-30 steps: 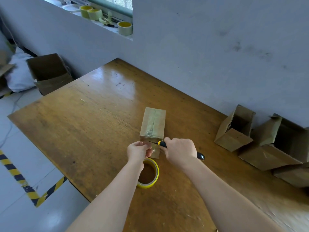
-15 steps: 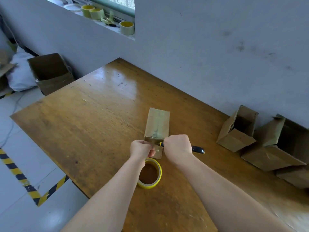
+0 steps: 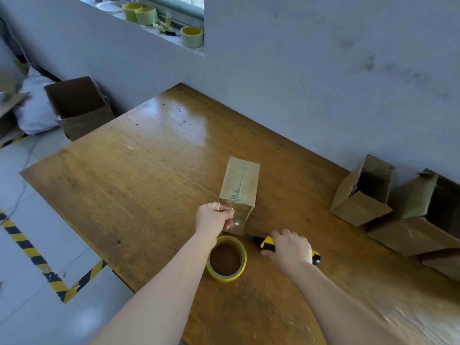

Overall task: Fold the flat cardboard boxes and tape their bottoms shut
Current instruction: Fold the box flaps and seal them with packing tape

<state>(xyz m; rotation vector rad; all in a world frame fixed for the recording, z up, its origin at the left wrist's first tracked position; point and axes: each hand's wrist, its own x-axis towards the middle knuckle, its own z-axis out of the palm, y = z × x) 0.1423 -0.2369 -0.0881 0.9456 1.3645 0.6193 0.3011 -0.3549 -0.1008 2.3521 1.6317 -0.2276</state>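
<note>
Cardboard (image 3: 239, 185) in left hand (image 3: 214, 217), knife (image 3: 267, 243) in right hand (image 3: 290, 249).

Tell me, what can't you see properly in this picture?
- Head view: the middle of the utility knife is hidden under the right hand, and its tip is too blurred to show a blade.
- Head view: part of the near end of the box is covered by the left hand that grips it.
- Head view: the boxes by the wall are cut off by the right edge.
</note>
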